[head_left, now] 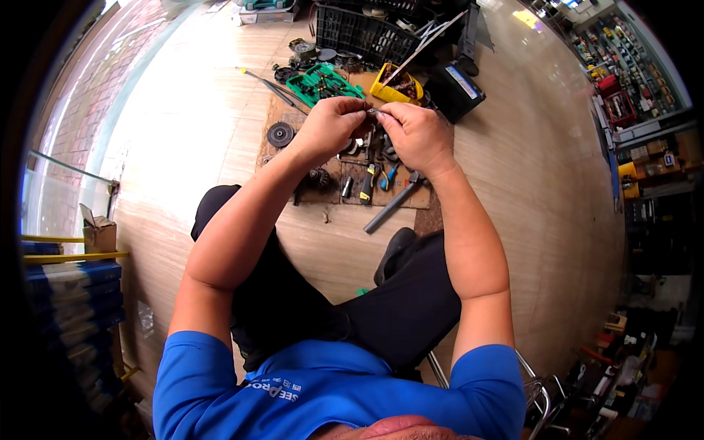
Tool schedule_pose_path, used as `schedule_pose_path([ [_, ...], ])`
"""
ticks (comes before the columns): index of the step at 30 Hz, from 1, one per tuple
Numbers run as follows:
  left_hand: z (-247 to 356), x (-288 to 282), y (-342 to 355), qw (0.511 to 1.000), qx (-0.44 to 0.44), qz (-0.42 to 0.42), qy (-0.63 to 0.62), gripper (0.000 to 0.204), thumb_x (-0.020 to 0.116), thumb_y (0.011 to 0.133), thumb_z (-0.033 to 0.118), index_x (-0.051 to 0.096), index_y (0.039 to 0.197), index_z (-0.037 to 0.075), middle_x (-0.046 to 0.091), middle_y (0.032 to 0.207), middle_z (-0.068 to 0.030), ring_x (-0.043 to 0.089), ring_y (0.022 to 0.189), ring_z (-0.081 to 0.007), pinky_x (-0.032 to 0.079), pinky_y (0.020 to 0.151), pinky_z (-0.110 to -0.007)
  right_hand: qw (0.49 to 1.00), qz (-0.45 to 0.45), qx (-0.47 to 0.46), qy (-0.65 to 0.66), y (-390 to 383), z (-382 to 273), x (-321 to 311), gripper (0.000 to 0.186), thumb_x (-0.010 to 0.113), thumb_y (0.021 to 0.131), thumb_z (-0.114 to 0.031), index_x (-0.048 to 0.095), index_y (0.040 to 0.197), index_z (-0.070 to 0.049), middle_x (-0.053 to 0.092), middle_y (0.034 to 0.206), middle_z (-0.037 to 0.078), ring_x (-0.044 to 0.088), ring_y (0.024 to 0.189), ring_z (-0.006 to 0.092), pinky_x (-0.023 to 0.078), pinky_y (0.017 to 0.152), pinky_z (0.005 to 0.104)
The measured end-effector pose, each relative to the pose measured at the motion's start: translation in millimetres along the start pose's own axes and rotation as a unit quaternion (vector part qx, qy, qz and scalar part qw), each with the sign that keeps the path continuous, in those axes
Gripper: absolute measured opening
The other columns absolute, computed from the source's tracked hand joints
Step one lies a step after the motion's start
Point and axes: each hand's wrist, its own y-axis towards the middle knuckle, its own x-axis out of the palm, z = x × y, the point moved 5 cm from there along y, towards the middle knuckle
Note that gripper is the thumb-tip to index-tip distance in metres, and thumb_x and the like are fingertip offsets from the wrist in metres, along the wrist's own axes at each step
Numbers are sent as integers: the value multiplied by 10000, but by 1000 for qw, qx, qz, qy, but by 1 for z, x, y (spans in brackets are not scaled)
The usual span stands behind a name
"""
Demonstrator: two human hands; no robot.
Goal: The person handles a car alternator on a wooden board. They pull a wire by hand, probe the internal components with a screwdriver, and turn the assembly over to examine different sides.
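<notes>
Both hands are raised over the tools, their fingertips almost meeting. Between them is a small metallic part (372,111), too small to name. My left hand (330,130) is closed, thumb and fingers pinched at the part's left side. My right hand (419,136) pinches the part from the right with thumb and forefinger. Beneath them a brown cardboard sheet (317,196) lies on the floor. It carries a dark round pulley (280,134), a yellow-and-black handled tool (367,186), blue-handled pliers (389,177) and a metal socket (347,187). A hammer (394,204) lies across the sheet's near edge.
Beyond the hands are an open green tool case (323,82), a yellow bin (396,85) of dark parts, a black battery-like box (456,89) and a black crate (363,35). Stacked blue boxes (73,308) stand left; stocked shelves (627,70) line the right.
</notes>
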Motion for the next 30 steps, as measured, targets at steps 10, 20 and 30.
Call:
schedule_pose_path([
  [10,18,-14,-2,961,116,102,-228,296,544,955,76,525,1220,-54,639,1131,-160,648,1003,-228,526,910,-348,984,3,94,153,-7,3,38,155,609,889,-129,657,996,-27,648,817,217,656,746,353,506,661,385],
  [20,26,-25,1,930,117,44,-345,253,476,977,56,509,1211,-34,627,1107,-166,646,1001,-261,549,889,-376,982,-4,86,169,-6,9,47,145,615,891,-115,655,1002,-31,650,790,196,649,697,313,497,638,358],
  [30,41,-50,3,928,164,51,-330,248,439,990,54,498,1202,-61,600,1102,-157,624,970,-241,538,873,-346,913,-134,201,329,-9,34,52,185,529,965,-80,655,1072,3,678,802,24,517,610,30,429,553,168],
])
